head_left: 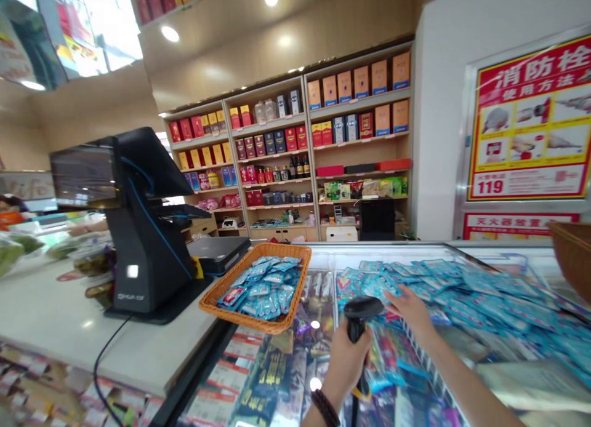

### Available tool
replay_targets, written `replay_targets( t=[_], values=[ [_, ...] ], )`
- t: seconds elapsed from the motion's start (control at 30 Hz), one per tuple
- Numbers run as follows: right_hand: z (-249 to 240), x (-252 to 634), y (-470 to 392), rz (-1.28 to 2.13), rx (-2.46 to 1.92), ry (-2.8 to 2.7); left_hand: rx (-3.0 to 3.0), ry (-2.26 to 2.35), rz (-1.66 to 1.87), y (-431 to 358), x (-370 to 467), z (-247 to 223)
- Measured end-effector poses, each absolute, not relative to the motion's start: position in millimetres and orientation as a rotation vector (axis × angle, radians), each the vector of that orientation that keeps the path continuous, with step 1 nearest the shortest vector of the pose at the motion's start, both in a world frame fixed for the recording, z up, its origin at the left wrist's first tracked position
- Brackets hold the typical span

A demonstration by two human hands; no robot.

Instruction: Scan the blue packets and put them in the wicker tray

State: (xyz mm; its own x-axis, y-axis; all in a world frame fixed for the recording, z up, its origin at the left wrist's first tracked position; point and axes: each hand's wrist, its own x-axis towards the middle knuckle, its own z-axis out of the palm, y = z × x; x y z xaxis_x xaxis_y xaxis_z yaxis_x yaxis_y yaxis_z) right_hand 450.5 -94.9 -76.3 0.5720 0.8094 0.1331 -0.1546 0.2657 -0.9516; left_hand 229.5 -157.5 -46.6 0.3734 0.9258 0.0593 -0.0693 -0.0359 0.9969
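A black handheld scanner is wrapped in the fingers of my left hand, its head tilted over the glass top of the freezer case. To its right, my right hand reaches onto the blue packets, with its fingertips at one packet's edge; whether they pinch it is unclear. Many more blue packets lie spread over the glass on the right. An orange woven basket holding similar blue packets stands left of the scanner.
A black register stand and a flat black device sit on the white counter at left. Wrapped goods show through the glass. Behind are shelves of boxes; a brown basket is at the right edge.
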Motion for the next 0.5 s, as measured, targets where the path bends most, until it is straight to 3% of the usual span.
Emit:
replay_targets(
  t=[0.33, 0.5],
  values=[
    [-63, 444, -112, 0.556, -1.403, -0.909, 1.846, 1.034, 0.931, -167, 211, -30],
    [-68, 446, -109, 0.536, -1.393, -0.928, 1.820, 1.084, 0.897, -165, 208, -28]
  ],
)
